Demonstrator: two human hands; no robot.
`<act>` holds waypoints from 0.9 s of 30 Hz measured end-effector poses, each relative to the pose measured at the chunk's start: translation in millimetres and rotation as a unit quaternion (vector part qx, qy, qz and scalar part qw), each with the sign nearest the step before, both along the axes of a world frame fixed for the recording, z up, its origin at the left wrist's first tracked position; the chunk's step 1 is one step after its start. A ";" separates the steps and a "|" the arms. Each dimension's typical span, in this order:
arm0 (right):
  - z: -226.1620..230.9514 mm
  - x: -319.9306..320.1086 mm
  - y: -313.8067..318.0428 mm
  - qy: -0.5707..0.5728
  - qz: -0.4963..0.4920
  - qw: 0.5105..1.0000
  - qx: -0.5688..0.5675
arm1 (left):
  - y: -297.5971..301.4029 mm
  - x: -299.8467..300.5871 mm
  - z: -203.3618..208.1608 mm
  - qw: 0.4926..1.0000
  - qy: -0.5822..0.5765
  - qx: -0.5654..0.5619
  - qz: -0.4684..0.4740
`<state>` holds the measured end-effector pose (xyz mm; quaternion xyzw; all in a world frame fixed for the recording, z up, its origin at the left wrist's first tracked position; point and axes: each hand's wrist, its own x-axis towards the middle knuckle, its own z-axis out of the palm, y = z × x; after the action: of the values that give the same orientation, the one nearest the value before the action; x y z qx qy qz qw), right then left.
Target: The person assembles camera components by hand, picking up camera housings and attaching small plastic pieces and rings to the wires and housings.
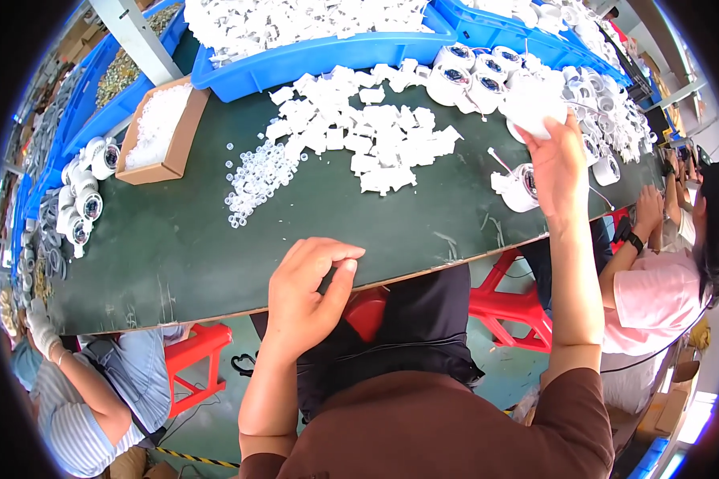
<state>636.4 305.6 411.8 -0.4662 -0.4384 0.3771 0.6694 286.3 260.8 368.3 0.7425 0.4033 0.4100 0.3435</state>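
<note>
The right hand (562, 164) is grasping a white rounded part (534, 102), a white cylinder (516, 191) lying beside its wrist; the left hand (307, 291) is curling loosely, released, small rings (257, 180) lying beyond.

Bright light is filling the room and washing out the round white plastic piece (531, 102) near the far edge of the flat dark green table (176, 259). The table's near edge is bending.
</note>
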 end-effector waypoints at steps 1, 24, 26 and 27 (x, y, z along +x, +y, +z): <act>5.2 -10.5 -1.0 -0.023 -0.016 0.999 0.038 | -0.2 -0.9 -1.3 1.000 0.005 -0.004 -0.002; -3.3 -165.2 -56.9 -0.303 0.256 0.917 0.037 | -3.5 -5.2 -4.0 0.993 0.051 0.080 0.071; -6.8 -172.3 -52.6 -0.330 0.236 0.906 0.120 | -3.0 -3.7 -3.0 0.992 0.060 0.084 0.066; -5.8 -175.0 -52.1 -0.330 0.236 0.906 0.121 | -2.4 -3.8 -3.7 0.991 0.061 0.093 0.071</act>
<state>461.4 253.5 406.0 -0.3623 -0.7740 0.2925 0.4292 282.5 258.4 364.6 0.7642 0.4353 0.4231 0.2182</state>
